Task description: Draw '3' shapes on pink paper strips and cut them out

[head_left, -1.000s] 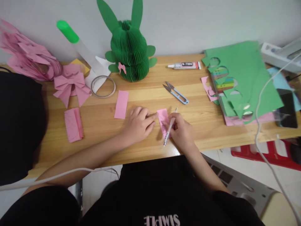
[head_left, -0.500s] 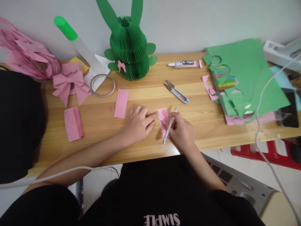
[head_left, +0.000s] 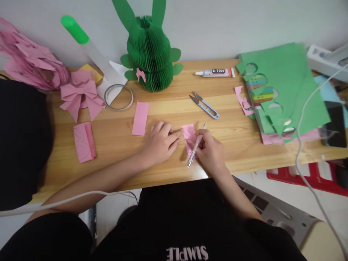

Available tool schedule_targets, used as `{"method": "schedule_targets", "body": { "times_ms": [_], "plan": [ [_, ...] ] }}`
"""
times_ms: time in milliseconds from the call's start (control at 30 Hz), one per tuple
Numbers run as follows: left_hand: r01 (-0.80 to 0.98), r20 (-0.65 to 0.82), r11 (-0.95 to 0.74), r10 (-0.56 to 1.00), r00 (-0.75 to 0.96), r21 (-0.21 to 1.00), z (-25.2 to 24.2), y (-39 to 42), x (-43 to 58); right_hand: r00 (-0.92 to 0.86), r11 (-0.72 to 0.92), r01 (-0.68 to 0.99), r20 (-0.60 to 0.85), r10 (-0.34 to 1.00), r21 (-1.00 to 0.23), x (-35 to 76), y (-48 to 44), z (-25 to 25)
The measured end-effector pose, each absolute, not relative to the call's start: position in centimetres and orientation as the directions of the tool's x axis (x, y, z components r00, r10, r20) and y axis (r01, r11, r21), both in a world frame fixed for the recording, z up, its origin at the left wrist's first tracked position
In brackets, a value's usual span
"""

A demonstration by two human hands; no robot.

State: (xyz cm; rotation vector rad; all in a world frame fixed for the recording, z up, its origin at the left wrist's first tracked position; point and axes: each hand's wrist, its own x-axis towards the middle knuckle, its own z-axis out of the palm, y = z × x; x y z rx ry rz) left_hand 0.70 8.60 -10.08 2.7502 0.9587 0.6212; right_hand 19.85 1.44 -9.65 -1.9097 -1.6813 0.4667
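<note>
My right hand [head_left: 211, 149] is closed round a white pen [head_left: 195, 146], held over a small pink paper piece [head_left: 189, 131] with drawn lines on it. My left hand [head_left: 164, 142] lies on the table with its fingers stretched out, the index fingertip at the left edge of that paper. To the left of this hand is a plain pink paper strip [head_left: 140, 119]. Farther left sits a folded pink paper stack [head_left: 83, 142] with curved lines drawn on top. Thread snips [head_left: 205, 106] lie beyond my right hand.
A green paper rabbit [head_left: 149, 54] stands by the wall, with a glue tube [head_left: 217, 73] to its right. At left are a tape roll [head_left: 119, 108], a pink paper bow [head_left: 81, 96] and a green-capped stick [head_left: 74, 29]. Green sheets [head_left: 296, 87] and a white cable [head_left: 299, 141] are at right.
Both hands, the pen and the paper keep almost the same places. The view has shifted very slightly.
</note>
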Motion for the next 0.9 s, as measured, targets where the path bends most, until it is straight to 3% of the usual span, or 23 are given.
{"method": "schedule_targets", "body": {
  "times_ms": [733, 900],
  "plan": [
    [0.555, 0.349, -0.785, 0.619, 0.703, 0.276, -10.17, 8.61, 0.71, 0.119, -0.006, 0.836, 0.17, 0.978, -0.548, 19.71, 1.46, -9.58],
    [0.556, 0.351, -0.785, 0.62, 0.702, 0.275, -10.06, 8.58, 0.69, 0.187, 0.004, 0.738, 0.21, 0.96, -0.675, 19.94, 1.02, -9.9]
  ]
}}
